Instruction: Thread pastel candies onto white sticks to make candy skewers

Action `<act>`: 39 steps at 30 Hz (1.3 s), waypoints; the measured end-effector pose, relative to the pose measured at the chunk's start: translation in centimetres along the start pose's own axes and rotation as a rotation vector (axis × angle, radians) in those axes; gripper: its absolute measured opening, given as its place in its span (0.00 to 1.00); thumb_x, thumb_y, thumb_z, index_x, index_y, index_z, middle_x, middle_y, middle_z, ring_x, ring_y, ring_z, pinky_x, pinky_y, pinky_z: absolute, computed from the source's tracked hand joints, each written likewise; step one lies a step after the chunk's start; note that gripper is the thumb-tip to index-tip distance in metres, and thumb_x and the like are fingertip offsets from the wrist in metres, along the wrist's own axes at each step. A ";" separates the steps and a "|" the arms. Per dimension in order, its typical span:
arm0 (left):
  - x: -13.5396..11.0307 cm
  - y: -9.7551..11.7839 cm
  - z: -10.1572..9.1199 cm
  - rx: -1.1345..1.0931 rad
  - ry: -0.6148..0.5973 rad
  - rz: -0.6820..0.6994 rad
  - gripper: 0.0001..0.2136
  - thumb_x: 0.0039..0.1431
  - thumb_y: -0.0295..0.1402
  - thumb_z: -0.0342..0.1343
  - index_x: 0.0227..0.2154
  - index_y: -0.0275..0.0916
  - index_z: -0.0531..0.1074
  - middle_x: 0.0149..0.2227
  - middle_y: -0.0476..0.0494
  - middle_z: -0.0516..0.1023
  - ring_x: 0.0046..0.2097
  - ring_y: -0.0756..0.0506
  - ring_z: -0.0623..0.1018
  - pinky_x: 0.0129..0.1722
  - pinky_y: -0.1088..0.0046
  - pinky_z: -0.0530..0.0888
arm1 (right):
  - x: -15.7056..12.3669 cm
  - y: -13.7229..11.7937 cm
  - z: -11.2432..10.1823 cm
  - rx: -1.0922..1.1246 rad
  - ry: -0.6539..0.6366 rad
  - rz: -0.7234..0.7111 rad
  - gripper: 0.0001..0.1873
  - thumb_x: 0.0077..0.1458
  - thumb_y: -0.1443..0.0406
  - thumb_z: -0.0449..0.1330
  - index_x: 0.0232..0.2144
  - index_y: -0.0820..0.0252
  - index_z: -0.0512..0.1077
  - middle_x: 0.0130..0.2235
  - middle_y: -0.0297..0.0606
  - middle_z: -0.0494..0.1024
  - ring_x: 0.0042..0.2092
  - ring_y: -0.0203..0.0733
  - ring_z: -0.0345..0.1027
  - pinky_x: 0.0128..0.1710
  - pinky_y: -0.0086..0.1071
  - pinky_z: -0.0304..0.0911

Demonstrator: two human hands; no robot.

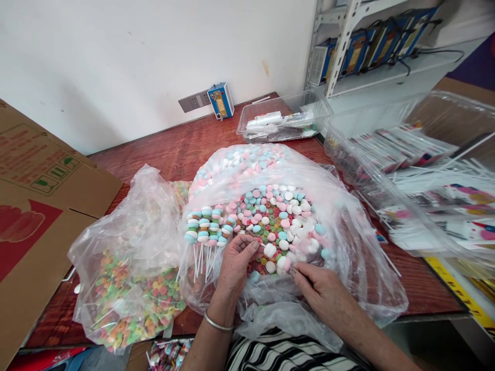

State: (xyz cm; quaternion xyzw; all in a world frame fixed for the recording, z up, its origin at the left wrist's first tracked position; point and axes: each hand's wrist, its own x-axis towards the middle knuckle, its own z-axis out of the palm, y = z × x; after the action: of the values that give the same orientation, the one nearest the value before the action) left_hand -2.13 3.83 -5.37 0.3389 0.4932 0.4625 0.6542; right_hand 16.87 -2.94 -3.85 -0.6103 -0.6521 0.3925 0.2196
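Observation:
A big clear plastic bag (348,226) lies open on the wooden table (185,149), full of pastel round candies (278,216) in pink, blue and white over small coloured rings. My left hand (235,268) rests inside the bag's mouth with its fingers curled in the candies, beside several finished candy skewers on white sticks (204,232). My right hand (320,291) reaches in from the right, fingertips pinched at a white and pink candy (284,263). A metal bangle (216,323) sits on my left wrist.
A second clear bag of coloured ring candies (127,293) lies at the left. Flattened cardboard boxes (34,206) lie further left. Clear plastic trays (286,121) with sticks and printed packets (425,170) stand at the back and right. A metal shelf (348,41) stands behind.

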 end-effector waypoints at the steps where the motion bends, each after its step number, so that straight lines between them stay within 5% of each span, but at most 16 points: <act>1: 0.0 0.0 0.0 0.015 -0.009 0.001 0.11 0.48 0.36 0.67 0.29 0.37 0.73 0.28 0.51 0.76 0.31 0.52 0.75 0.34 0.77 0.74 | 0.0 0.0 0.0 -0.005 0.000 -0.002 0.15 0.63 0.63 0.46 0.25 0.57 0.64 0.25 0.32 0.73 0.29 0.39 0.66 0.29 0.31 0.52; 10: -0.4 0.1 -0.1 0.321 -0.027 0.215 0.08 0.50 0.34 0.66 0.29 0.37 0.75 0.31 0.48 0.77 0.34 0.50 0.74 0.36 0.76 0.71 | -0.1 -0.6 0.1 -0.160 0.069 -0.050 0.16 0.63 0.65 0.46 0.24 0.57 0.65 0.28 0.36 0.73 0.32 0.42 0.69 0.32 0.33 0.55; 16: -0.2 0.5 0.7 -0.219 -0.052 0.054 0.10 0.50 0.36 0.66 0.32 0.39 0.73 0.29 0.53 0.72 0.30 0.53 0.72 0.33 0.78 0.71 | -0.1 -0.4 0.7 -0.089 0.079 -0.202 0.14 0.63 0.69 0.45 0.40 0.59 0.71 0.38 0.42 0.75 0.40 0.43 0.71 0.40 0.34 0.64; 19: -0.6 0.7 2.0 -0.323 -0.106 0.031 0.13 0.53 0.38 0.64 0.39 0.38 0.74 0.36 0.47 0.75 0.36 0.50 0.75 0.38 0.75 0.73 | 0.0 -0.1 1.1 0.004 0.088 -0.216 0.16 0.65 0.67 0.45 0.48 0.58 0.69 0.47 0.45 0.77 0.49 0.44 0.71 0.49 0.36 0.64; 24: -1.9 0.2 4.2 -0.322 -0.165 0.019 0.15 0.60 0.46 0.55 0.37 0.38 0.73 0.40 0.41 0.77 0.39 0.45 0.78 0.38 0.70 0.75 | -0.3 -0.2 1.5 -0.014 0.120 -0.073 0.17 0.66 0.62 0.44 0.33 0.56 0.70 0.32 0.39 0.78 0.35 0.44 0.72 0.36 0.34 0.65; 29: -2.5 -1.0 4.8 -0.252 -0.163 0.050 0.15 0.61 0.46 0.53 0.35 0.38 0.74 0.38 0.41 0.78 0.39 0.45 0.78 0.36 0.71 0.74 | -0.4 -0.4 1.8 0.082 0.132 -0.068 0.15 0.66 0.61 0.45 0.32 0.56 0.69 0.31 0.36 0.77 0.33 0.41 0.71 0.33 0.31 0.62; 35: -2.2 -1.1 4.0 -0.144 -0.218 0.002 0.17 0.62 0.48 0.52 0.40 0.39 0.75 0.41 0.41 0.79 0.39 0.44 0.78 0.40 0.69 0.74 | 0.2 -0.9 1.7 0.249 0.125 -0.097 0.17 0.66 0.60 0.45 0.32 0.58 0.70 0.31 0.35 0.76 0.34 0.40 0.68 0.35 0.29 0.62; 39: -0.9 -0.1 1.9 0.135 -0.048 0.168 0.19 0.63 0.48 0.48 0.48 0.42 0.73 0.45 0.40 0.78 0.41 0.43 0.78 0.44 0.65 0.73 | 0.6 -0.8 0.3 0.237 0.227 -0.033 0.17 0.64 0.58 0.46 0.28 0.57 0.67 0.25 0.31 0.70 0.29 0.38 0.63 0.29 0.28 0.59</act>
State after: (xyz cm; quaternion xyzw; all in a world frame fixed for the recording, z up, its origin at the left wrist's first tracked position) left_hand -0.33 2.96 -4.57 0.4332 0.4773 0.4734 0.6004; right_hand 16.03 -2.44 -3.54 -0.6097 -0.5820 0.3919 0.3687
